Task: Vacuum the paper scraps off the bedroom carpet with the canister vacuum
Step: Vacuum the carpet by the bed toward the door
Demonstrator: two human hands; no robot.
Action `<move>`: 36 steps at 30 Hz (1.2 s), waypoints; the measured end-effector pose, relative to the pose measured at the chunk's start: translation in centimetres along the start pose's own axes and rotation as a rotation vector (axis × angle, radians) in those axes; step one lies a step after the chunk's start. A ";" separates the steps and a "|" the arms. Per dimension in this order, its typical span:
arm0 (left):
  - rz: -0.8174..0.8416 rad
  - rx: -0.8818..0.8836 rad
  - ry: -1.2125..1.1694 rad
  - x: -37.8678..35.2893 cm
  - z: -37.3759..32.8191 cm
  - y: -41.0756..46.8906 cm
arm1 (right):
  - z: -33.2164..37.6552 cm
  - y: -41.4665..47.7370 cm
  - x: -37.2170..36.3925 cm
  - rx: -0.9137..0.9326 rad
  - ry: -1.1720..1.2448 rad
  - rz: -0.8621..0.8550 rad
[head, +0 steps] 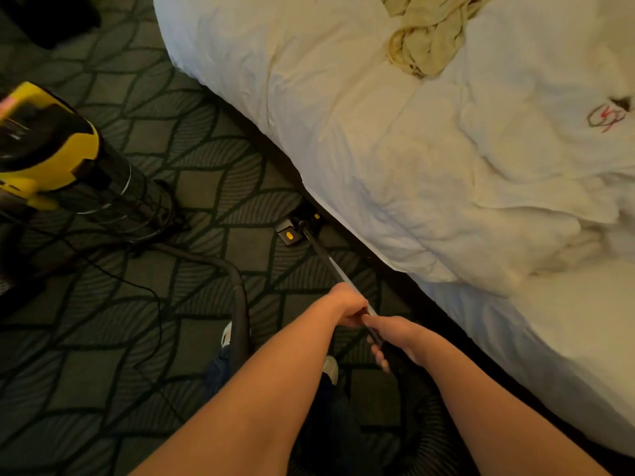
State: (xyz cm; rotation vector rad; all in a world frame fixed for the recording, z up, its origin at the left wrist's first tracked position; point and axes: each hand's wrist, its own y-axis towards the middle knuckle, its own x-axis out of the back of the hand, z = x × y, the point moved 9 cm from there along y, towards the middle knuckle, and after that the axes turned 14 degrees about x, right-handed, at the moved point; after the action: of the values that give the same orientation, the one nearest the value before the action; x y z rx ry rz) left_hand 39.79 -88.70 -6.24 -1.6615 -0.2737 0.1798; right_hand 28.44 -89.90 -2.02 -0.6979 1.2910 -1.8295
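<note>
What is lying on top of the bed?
A rumpled white duvet covers the bed, with a crumpled cream cloth on it and a red-and-black scribble near the right edge. Whatever lies under the duvet is hidden.

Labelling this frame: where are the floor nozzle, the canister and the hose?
floor nozzle (294,229), head view, top plate.
canister (86,146), head view, yellow rim.
hose (242,310), head view, vertical stretch.

The canister vacuum (48,149) is blurred and cut off by the left edge. The far end of the floor nozzle (295,230) is lost in shadow at the edge of the bed (378,132). The wand (331,264) disappears inside the left hand (343,304) and right hand (395,340), which grip it. The hose (238,304) passes behind the left forearm. The top edge crops the cream cloth (426,36), and the red-and-black mark (606,116) is unreadable.
</note>
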 end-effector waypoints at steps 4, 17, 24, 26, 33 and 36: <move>-0.041 -0.014 0.084 0.0 0.8 -0.8 | -2.2 -0.5 0.3 -0.048 0.022 -0.010; 0.064 -0.057 0.294 -0.6 5.1 -4.2 | -5.5 -4.2 -3.4 -0.110 0.011 -0.054; 0.139 -0.081 0.410 -3.3 9.2 -5.8 | -9.8 -6.4 -5.1 -0.129 0.044 -0.101; 0.151 -0.083 0.424 -4.1 10.4 -6.3 | -11.0 -7.1 -5.6 -0.124 0.052 -0.118; 0.141 -0.064 0.525 -5.0 14.4 -6.5 | -14.9 -8.3 -8.7 -0.095 0.108 -0.121; 0.145 -0.080 0.581 -5.2 15.9 -6.6 | -16.4 -9.2 -9.8 -0.111 0.160 -0.144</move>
State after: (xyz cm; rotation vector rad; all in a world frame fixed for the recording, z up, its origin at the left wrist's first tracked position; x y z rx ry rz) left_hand 29.88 -74.40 -1.64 -1.7368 0.2821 -0.2106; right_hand 18.39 -71.52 1.11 -0.7330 1.4887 -1.9744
